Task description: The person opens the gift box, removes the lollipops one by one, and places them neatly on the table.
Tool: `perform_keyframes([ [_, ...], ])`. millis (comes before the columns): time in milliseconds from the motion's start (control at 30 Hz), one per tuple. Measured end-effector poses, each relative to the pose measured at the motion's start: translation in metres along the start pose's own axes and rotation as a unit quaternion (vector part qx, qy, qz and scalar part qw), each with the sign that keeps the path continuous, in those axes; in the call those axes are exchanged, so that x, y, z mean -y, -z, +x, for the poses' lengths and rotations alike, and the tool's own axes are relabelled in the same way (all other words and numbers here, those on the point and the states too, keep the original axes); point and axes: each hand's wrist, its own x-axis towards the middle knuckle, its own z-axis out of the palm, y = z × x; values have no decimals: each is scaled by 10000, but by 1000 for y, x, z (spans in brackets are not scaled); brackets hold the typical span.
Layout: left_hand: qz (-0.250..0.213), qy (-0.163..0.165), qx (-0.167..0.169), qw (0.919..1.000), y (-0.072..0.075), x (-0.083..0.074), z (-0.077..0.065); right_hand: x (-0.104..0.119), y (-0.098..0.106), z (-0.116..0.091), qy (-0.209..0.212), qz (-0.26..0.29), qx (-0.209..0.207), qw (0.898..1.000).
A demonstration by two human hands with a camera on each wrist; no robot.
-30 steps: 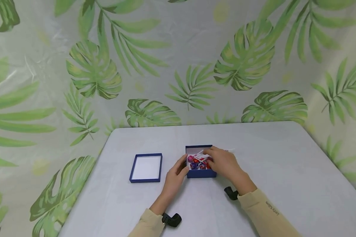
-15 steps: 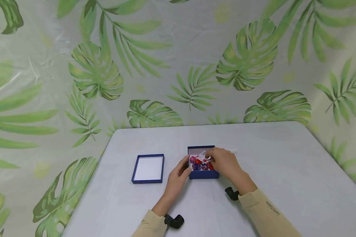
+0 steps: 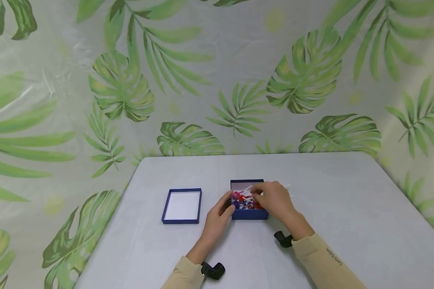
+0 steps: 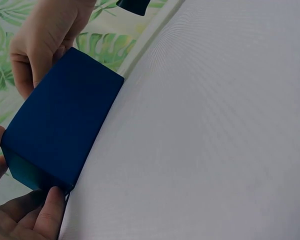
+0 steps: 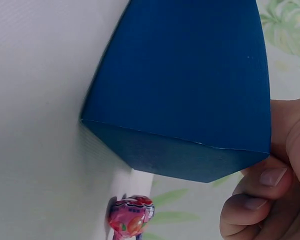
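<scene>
A dark blue box point(image 3: 250, 214) stands on the table with several wrapped lollipops point(image 3: 236, 195) in it, their white sticks crossing. At its left side my left hand point(image 3: 217, 216) holds the box by the near corner; in the left wrist view the thumb and fingertips point(image 4: 52, 210) touch its walls. My right hand point(image 3: 275, 198) reaches over the right wall, thumb and forefinger pinching a lollipop by its stick among the others; the grip is partly hidden. In the right wrist view its fingers point(image 5: 245, 210) are curled beyond the blue wall.
A blue-rimmed lid point(image 3: 182, 221) lies with its white inside up, left of the box. A pink wrapped lollipop point(image 5: 132, 215) lies on the table beyond the box's right side. White sticks point(image 3: 287, 185) show behind my right hand. A leaf-patterned curtain point(image 3: 188, 138) hangs behind the white table.
The right thumb and forefinger have come closer together over the lollipops. My left hand stays at the box's left side. The whole view has shifted slightly; box and lid rest in place.
</scene>
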Motion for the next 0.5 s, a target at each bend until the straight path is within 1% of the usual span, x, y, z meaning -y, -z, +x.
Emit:
perform_keyframes([
  [67,-12,-17,-42,10000,-2,10,4,1,2,1,-54,9,-12,10000],
  [167,-3,0,-93,10000,-4,16,7,1,5,2,-163,39,-30,9999],
  [267,-16,82,-82,9999,-3,0,2,0,8,2,-278,154,-86,9995],
  [333,3,131,-49,9999,-1,-6,0,-1,10,2,-296,250,-152,9991],
  [400,12,130,-24,9999,0,-6,0,-1,11,2,-287,332,-212,9988],
  [500,-1,109,-20,9999,-1,7,4,-1,13,2,-229,415,-316,9984],
])
